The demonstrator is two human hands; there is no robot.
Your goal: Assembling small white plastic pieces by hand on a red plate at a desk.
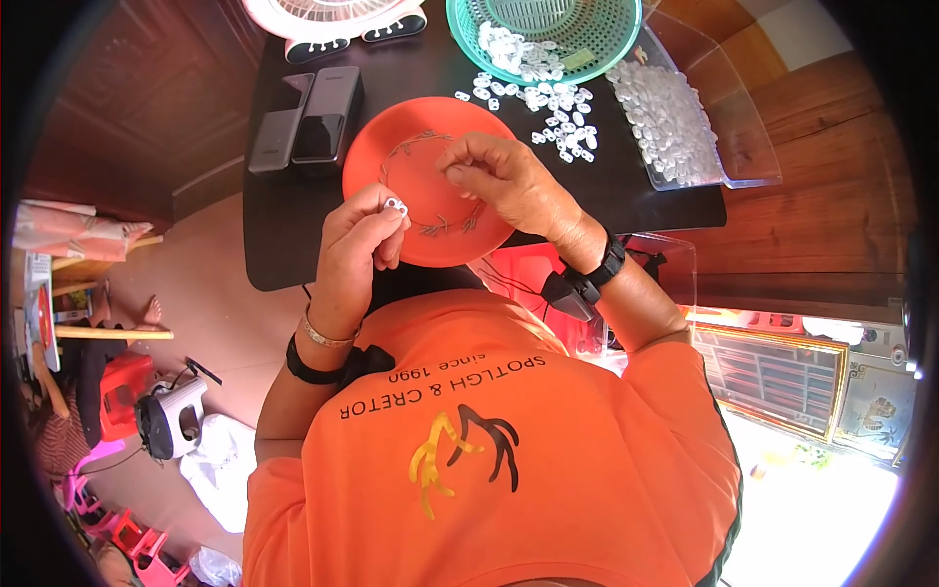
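My left hand point(352, 240) pinches a small white plastic piece with holes point(396, 206) between thumb and fingertips, at the near left edge of an orange plate point(364, 147). Over the plate's right side, my right hand point(514, 186) is closed, its thumb against the bent fingers. Whatever those fingertips hold, if anything, is too small to make out. Thin metal pins point(445, 227) lie scattered in a ring on the plate. Beyond it, loose white pieces point(567, 127) of the same kind are spread on the dark table point(279, 230).
A green basket point(631, 44) with more white pieces stands at the back. To its right is a clear plastic box point(748, 183) full of them. Two dark grey devices point(328, 117) lie left of the plate, near a pink and white fan point(337, 14).
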